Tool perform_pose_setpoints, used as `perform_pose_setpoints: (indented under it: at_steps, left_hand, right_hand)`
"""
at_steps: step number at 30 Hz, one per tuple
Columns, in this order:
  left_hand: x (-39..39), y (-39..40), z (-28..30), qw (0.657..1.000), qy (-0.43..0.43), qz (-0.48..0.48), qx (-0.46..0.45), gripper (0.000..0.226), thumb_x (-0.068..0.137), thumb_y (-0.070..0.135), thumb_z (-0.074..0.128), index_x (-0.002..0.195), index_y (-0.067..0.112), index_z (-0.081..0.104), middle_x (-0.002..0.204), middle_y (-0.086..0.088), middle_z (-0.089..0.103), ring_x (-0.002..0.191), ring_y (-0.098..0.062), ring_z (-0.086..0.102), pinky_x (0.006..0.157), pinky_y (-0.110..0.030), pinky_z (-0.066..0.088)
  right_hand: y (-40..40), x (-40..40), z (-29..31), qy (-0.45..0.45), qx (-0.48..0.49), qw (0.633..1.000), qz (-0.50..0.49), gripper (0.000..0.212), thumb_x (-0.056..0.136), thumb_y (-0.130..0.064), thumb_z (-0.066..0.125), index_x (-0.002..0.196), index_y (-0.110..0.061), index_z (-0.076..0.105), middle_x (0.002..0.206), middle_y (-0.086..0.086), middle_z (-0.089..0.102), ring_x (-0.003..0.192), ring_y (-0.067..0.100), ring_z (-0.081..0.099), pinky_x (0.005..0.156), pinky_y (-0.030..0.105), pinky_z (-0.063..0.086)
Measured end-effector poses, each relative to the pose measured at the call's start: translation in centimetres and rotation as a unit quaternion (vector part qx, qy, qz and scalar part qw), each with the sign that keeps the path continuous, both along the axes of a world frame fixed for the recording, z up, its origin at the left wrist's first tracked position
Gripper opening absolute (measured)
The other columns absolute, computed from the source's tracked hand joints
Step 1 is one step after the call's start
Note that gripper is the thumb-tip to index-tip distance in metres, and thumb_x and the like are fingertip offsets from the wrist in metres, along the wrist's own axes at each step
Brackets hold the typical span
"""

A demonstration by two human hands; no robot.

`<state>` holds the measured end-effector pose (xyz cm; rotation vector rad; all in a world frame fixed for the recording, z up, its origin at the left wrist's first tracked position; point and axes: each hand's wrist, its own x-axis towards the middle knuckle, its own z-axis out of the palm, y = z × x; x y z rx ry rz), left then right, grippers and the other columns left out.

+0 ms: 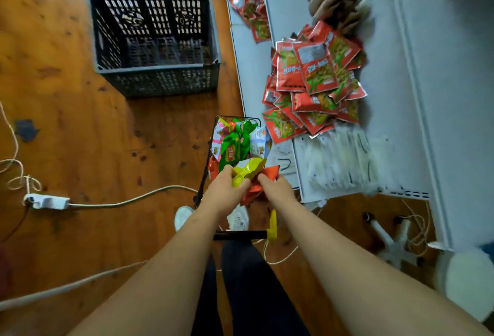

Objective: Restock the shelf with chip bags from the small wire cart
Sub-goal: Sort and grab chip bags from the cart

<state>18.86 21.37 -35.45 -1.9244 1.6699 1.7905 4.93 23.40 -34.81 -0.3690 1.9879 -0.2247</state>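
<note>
Over the small black wire cart (204,167), the left hand (227,188) pinches a crinkled yellow foil chip bag (250,169); the right hand (278,188) grips a crumpled orange-red foil bag (254,191). Green bags (232,145) lie in the cart. Beside the cart, the white metal shelf (395,111) holds piled red packets (315,73) whose print is too blurred to read.

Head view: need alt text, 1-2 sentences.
Seen from above, a person's left hand grips a yellow chip bag and the right hand grips an orange chip bag over a small wire cart of snack bags. Beside it, a white shelf holds piled red snack packets.
</note>
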Motion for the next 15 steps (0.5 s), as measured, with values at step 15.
perform_pose_setpoints:
  at_steps: [15]
  left_hand:
    - [5.1,1.1,15.4,0.977,0.155,0.132,-0.059,0.024,0.086,0.048,0.068,0.103,0.038,0.053,0.107,0.008,0.069,0.097,-0.012,0.068,0.085,-0.036,0.058]
  right_hand:
    - [4.6,2.5,18.0,-0.081,-0.163,0.983,0.011,0.052,0.093,-0.062,0.044,0.083,-0.015,0.064,0.073,0.001,0.063,0.06,0.011,0.058,0.06,0.023,0.047]
